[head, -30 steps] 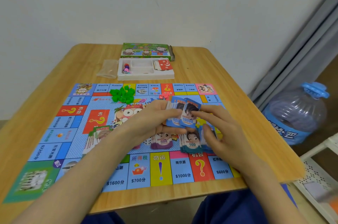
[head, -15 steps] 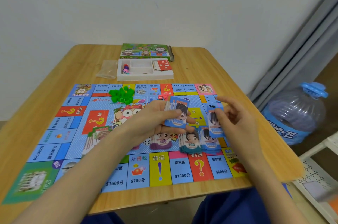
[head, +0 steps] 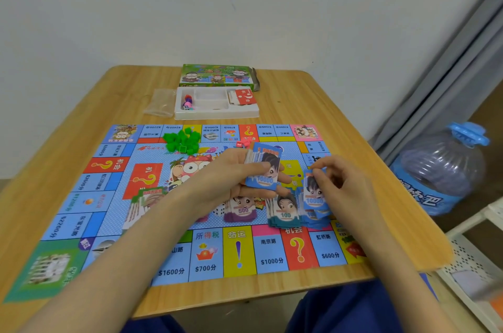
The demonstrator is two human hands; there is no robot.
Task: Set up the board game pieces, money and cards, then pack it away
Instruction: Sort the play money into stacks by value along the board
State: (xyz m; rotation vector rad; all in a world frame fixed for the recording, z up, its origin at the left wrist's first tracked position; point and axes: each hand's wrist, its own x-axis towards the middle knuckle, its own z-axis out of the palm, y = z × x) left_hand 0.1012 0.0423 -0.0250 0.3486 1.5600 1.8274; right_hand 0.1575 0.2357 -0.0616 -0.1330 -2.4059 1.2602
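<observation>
One blue paper banknote stack (head: 263,169) was gripped by the left hand (head: 226,179). A single blue banknote (head: 313,196) was pinched by the right hand (head: 348,185).

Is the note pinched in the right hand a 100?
No, the note that the right hand pinches reads 10000; the 100 pile lies beside it.

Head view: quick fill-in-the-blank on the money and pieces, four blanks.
1. The left hand holds a stack of notes; the top one reads ____.
2. The small houses heaped on the board are ____.
3. The cards in the white tray show a ____ mark.
4. The right hand pinches ____ note.
Answers: 10000; green; question; one.
</observation>
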